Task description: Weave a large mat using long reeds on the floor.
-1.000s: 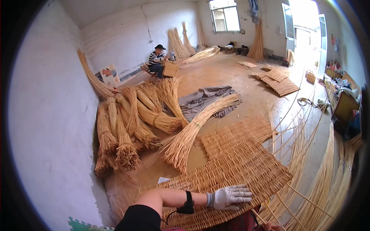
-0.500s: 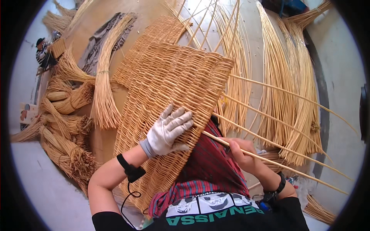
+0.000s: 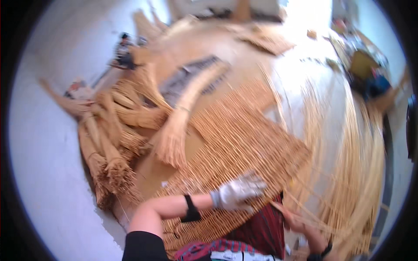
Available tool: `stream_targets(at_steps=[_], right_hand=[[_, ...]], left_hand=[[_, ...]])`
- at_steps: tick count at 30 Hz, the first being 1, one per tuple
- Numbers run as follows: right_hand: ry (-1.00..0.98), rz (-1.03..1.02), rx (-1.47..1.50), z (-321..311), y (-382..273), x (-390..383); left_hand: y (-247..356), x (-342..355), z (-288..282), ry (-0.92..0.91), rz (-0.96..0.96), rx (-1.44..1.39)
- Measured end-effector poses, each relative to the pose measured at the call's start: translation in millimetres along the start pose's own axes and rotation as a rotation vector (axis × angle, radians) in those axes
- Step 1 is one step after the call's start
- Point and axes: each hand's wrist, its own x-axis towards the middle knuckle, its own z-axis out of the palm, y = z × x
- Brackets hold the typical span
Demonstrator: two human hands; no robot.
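A large woven wicker panel (image 3: pixel 244 148) lies slanted across my lap, over a dark red striped cloth (image 3: pixel 257 224). My left hand (image 3: pixel 239 191), in a white glove, rests flat on the weave near the panel's right edge, fingers stretched out. Beside that edge, my bare right hand (image 3: pixel 294 219) grips a pale wicker rod (image 3: pixel 275 204) at the rim of the panel. Motion smears its fingers, and the rod's far length is hard to follow. Several other rods, blurred, stick out from the panel's right side.
Bundles of wicker rods (image 3: pixel 109 161) are heaped on the left by the wall. One tied bundle (image 3: pixel 176 135) lies on the floor near a dark cloth (image 3: pixel 191 78). Long loose rods (image 3: pixel 348 174) spread over the floor at right. Another person (image 3: pixel 125 52) sits far left.
The whole view has swung to the left and upward, so the panel and my hands appear lower and further right. My left hand stays flat on the weave, my right at the rod.
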Motion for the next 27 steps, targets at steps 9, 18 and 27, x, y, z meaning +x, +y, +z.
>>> stream_targets(at_steps=[9, 18, 27], right_hand=[[0.745, -0.069, 0.653, 59, -17, -14], [0.823, -0.144, 0.491, 62, 5, -5], [0.573, 0.038, 0.748, 32, 10, -2]], left_hand=[[-16, -11, 26, 0.099, 0.141, 0.036], [-26, -11, 34, 0.110, 0.185, 0.087], [-29, -11, 37, 0.102, 0.101, 0.130]])
